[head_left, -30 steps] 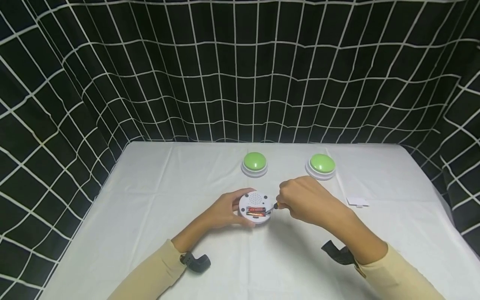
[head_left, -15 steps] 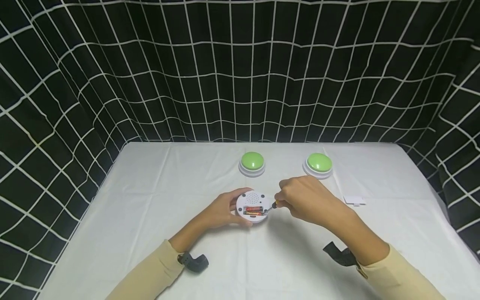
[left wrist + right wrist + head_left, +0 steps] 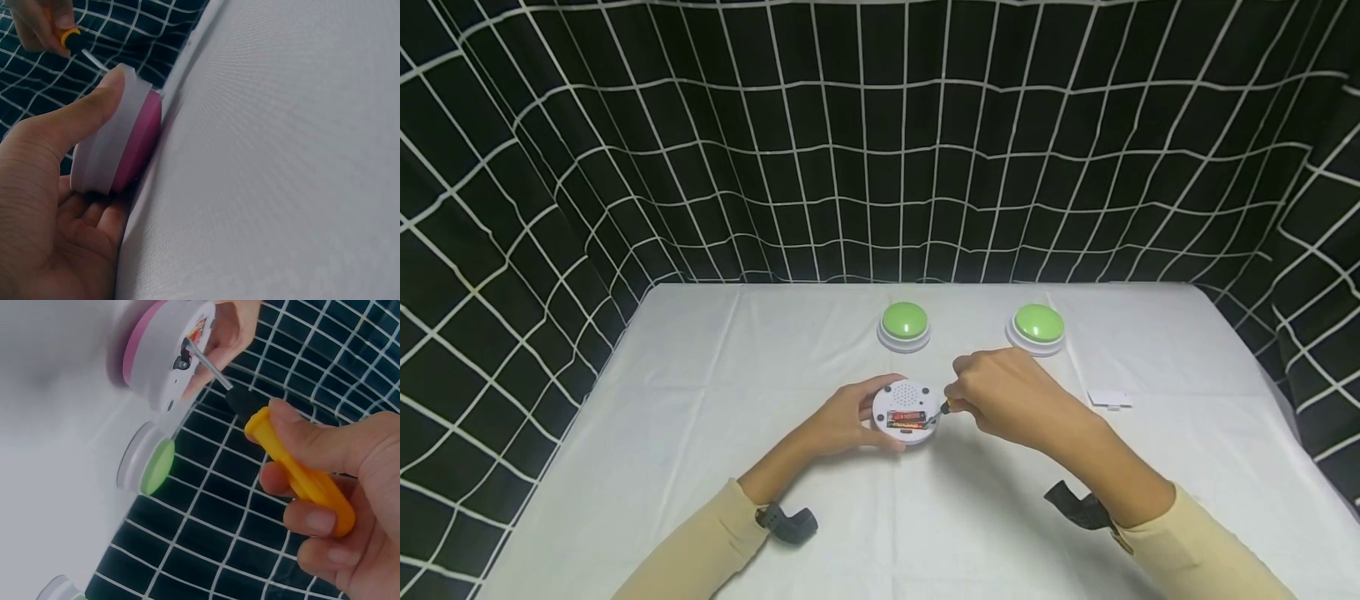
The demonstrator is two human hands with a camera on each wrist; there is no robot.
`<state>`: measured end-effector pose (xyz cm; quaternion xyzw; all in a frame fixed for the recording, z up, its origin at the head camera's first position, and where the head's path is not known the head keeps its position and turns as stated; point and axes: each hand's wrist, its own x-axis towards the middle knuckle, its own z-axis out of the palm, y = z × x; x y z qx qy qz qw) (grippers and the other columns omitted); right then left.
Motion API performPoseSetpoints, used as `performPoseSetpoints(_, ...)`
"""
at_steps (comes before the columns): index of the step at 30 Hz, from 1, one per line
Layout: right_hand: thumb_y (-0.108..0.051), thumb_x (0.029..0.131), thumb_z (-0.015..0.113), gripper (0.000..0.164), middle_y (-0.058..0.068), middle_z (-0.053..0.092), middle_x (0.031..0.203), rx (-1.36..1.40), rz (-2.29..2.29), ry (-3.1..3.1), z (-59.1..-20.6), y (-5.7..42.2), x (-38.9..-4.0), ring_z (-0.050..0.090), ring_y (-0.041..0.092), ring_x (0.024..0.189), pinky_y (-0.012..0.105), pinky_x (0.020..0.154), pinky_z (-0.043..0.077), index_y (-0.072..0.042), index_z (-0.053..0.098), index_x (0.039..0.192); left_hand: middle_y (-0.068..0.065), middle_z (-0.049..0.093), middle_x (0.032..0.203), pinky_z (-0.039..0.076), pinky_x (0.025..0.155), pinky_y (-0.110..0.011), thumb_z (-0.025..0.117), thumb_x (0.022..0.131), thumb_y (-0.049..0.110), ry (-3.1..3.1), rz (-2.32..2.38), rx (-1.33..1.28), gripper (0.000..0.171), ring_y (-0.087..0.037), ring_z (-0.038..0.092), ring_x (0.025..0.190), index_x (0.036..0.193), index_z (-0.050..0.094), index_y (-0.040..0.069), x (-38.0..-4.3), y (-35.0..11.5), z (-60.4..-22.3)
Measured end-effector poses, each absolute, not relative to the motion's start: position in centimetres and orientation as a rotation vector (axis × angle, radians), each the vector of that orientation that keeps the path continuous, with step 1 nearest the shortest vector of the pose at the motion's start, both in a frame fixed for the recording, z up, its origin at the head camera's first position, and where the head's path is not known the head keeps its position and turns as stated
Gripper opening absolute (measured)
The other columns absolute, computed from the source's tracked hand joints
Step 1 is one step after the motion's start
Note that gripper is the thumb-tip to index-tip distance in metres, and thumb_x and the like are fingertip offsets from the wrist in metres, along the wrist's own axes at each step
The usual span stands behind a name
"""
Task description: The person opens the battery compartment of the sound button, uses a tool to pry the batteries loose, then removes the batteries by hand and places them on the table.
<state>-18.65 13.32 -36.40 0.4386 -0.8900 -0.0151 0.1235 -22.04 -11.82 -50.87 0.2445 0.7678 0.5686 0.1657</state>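
Note:
My left hand (image 3: pixel 842 421) grips a round white push-button (image 3: pixel 905 397) by its side, thumb near and fingers on the far side. Its underside faces up, showing a speaker grille and two red batteries (image 3: pixel 907 419) in an uncovered compartment. In the left wrist view, the button's pink cap (image 3: pixel 139 140) faces down against the cloth. My right hand (image 3: pixel 1003 396) holds a screwdriver (image 3: pixel 303 472) with a yellow handle and black collar. The metal tip reaches into the battery compartment at the right end of the batteries; whether it touches a battery is too small to tell.
Two green-topped push-buttons (image 3: pixel 905 325) stand farther back on the white cloth-covered table (image 3: pixel 760 350). A white battery cover (image 3: pixel 1109 399) lies to the right, beyond my right forearm. A black curtain with white grid lines (image 3: pixel 880 167) closes off the back and sides.
The view has shifted slightly. My right hand and the screwdriver have moved a little left, while the left hand keeps its hold on the button.

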Motion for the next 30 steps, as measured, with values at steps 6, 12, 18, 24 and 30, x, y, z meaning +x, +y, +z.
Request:
performPoseSetpoints(6, -0.005, 0.074, 0.085, 0.022, -0.007, 0.042, 0.061, 1.278, -0.151, -2.612, -35.8, 12.6, -18.5, 0.037, 0.01, 0.052, 0.024, 0.042, 0.032, -0.018, 0.069, 0.065, -0.003, 0.057, 0.146, 0.044, 0.11, -0.022, 0.094, 0.069, 0.012, 2.193, 1.623, 0.7, 0.097, -0.014, 0.056, 0.132, 0.152, 0.043, 0.01, -22.1, -11.8, -50.9)
performPoseSetpoints(12, 0.008, 0.062, 0.079, 0.032, -0.006, 0.049, 0.061, 1.303, -0.243, -2.591, -35.4, 11.8, -18.4, 0.042, 0.012, 0.051, 0.026, 0.043, 0.038, -0.022, 0.07, 0.061, -0.006, 0.057, 0.146, 0.046, 0.109, -0.023, 0.093, 0.071, 0.012, 2.191, 1.629, 0.731, 0.096, -0.016, 0.057, 0.132, 0.152, 0.043, 0.007, -22.1, -11.7, -50.9)
performPoseSetpoints(18, 0.005, 0.061, 0.082, 0.028, -0.004, 0.053, 0.062, 1.284, -0.3, -2.6, -35.3, 11.4, -18.4, 0.046, 0.013, 0.052, 0.027, 0.044, 0.042, -0.021, 0.072, 0.064, -0.008, 0.056, 0.147, 0.045, 0.109, -0.023, 0.094, 0.07, 0.013, 2.208, 1.612, 0.741, 0.098, -0.018, 0.056, 0.132, 0.153, 0.042, 0.007, -22.1, -11.7, -50.9)
performPoseSetpoints(24, 0.005, 0.061, 0.082, 0.027, -0.004, 0.053, 0.062, 1.275, -0.298, -2.596, -35.4, 11.3, -18.4, 0.046, 0.013, 0.052, 0.026, 0.044, 0.042, -0.021, 0.074, 0.066, -0.008, 0.056, 0.147, 0.045, 0.11, -0.024, 0.094, 0.069, 0.014, 2.216, 1.611, 0.744, 0.098, -0.02, 0.056, 0.132, 0.152, 0.043, 0.007, -22.2, -11.7, -50.8)
performPoseSetpoints(30, 0.006, 0.061, 0.082, 0.028, -0.004, 0.055, 0.064, 1.284, -0.293, -2.581, -35.4, 11.2, -18.2, 0.051, 0.015, 0.055, 0.026, 0.045, 0.044, -0.02, 0.078, 0.07, -0.009, 0.056, 0.146, 0.046, 0.109, -0.024, 0.094, 0.07, 0.015, 2.222, 1.61, 0.743, 0.098, -0.02, 0.057, 0.131, 0.153, 0.043, 0.007, -22.0, -11.9, -50.9)
